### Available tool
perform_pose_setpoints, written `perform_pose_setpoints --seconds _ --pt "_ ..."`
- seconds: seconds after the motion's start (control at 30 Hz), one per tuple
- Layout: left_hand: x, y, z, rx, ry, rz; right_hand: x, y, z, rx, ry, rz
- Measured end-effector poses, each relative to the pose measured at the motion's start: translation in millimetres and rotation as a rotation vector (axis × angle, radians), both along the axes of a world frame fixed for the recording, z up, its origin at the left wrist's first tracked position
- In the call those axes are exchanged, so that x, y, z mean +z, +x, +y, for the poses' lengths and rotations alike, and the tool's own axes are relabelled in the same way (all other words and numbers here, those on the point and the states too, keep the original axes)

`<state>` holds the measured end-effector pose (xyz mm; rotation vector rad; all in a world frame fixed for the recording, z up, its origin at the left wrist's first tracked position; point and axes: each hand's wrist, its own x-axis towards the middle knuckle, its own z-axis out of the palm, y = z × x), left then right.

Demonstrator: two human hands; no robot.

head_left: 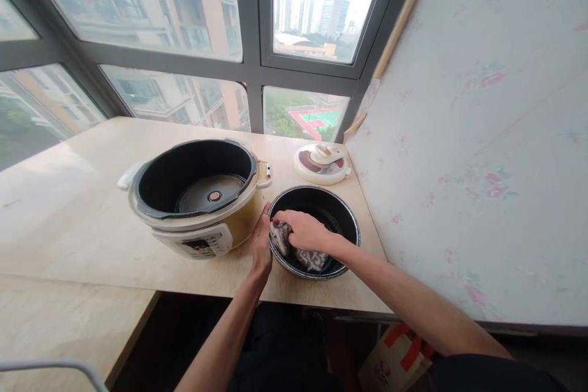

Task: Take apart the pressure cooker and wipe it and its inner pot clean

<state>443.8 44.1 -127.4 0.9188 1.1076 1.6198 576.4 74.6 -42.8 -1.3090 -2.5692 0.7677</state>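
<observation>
A black inner pot (343, 220) with a speckled rim stands on the counter. Inside it, my right hand (307, 231) is closed around a grey-and-white patterned cloth (312, 259), pressing part of it against the left inner wall. The rest of the cloth lies bunched on the pot's bottom. Against the pot's outer left side, my left hand (261, 245) holds it, fingers pointing up toward the rim. Left of both hands is the white and gold electric pressure cooker body (234, 220), lidless, its dark inside showing a round metal button at the centre.
Behind the pot lies the cooker's white lid (321, 162). A floral-papered wall (459, 153) closes off the right side, and windows (250, 61) rise behind the counter (68, 208). Below the front edge stands a paper bag (390, 361) with orange handles. A grey cable (50, 365) crosses the lower left.
</observation>
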Motion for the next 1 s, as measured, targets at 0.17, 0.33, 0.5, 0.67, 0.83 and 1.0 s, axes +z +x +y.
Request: perform_pose_setpoints --seconds 0.17,0.33,0.5,0.67,0.83,1.0 --pt "1.1 -1 1 0.038 0.001 0.019 11 13 -7 0.34 -0.052 -0.077" --pt "3.6 -6 2 0.096 0.008 0.106 29 27 -9 0.531 -0.042 -0.281" --pt "10.2 -6 0 0.089 0.01 0.153 38 44 -6 0.467 -0.164 -0.18" --pt "14.5 -5 -2 0.085 -0.007 0.158 30 37 -8 0.29 -0.18 0.128" --pt "16.2 -5 -3 0.078 -0.046 0.174 15 14 -16 0.126 -0.069 0.263" --pt "18.9 -4 -4 0.101 -0.048 0.173 14 21 -20 0.146 -0.135 0.287"
